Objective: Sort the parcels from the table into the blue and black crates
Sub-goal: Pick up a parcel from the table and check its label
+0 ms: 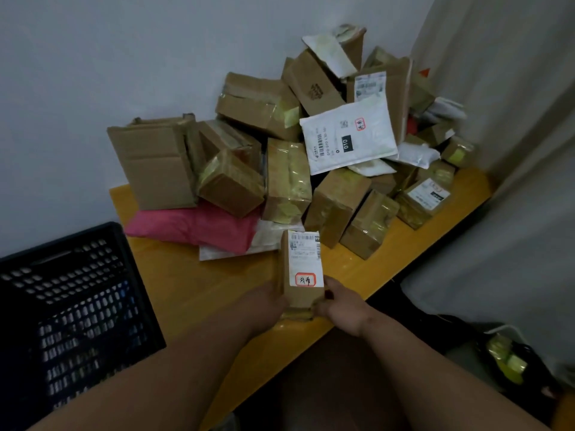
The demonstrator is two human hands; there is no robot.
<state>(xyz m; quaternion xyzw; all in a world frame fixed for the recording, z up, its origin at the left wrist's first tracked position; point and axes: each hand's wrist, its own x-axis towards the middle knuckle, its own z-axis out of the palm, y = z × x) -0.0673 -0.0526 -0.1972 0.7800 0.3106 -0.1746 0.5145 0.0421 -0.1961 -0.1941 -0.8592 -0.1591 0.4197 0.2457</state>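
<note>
Your left hand [267, 301] and right hand [340, 307] clasp the small brown parcel [300, 272] from either side, fingers curled around its near end, label facing up. It sits at the yellow surface [193, 293] front edge, just before the parcel heap [298, 150]; the black crate [71, 309] stands left

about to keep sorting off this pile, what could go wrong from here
1. The heap of parcels leans against the wall; pulling one from low down could bring the white mailer and the boxes above sliding off.
2. Both hands, left hand and right hand, grip only the near end of the labelled box, so it might tip forward.
3. Boxes near the table edge at right could get knocked off.
</note>
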